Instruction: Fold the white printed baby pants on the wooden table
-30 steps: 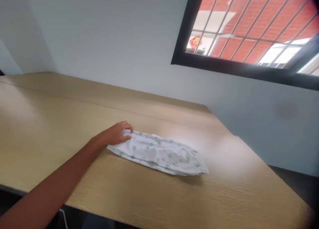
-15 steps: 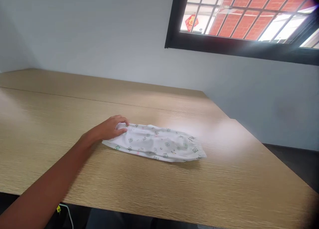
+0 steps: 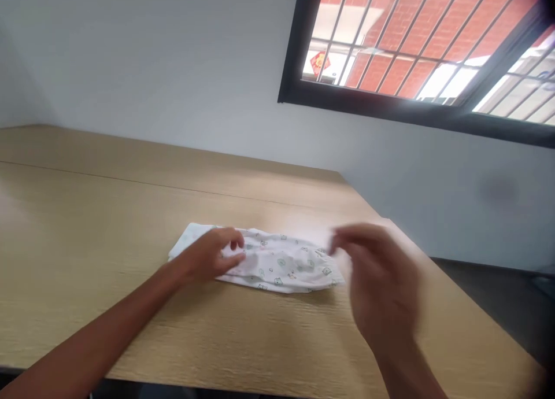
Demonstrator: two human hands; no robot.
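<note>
- The white printed cloth (image 3: 277, 266) is lying on the surface (image 3: 269, 341), stretching from the left hand (image 3: 214, 254) toward the right hand (image 3: 384, 280).
- The left hand is covering part of its left half, thumb and fingers standing apart.
- The right hand, blurred, is bending beside its right end; whether it is pinching cannot be told.

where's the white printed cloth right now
In the head view, the white printed cloth lies on the table just below the middle, left hand over its left part, right hand by its right end.
</note>
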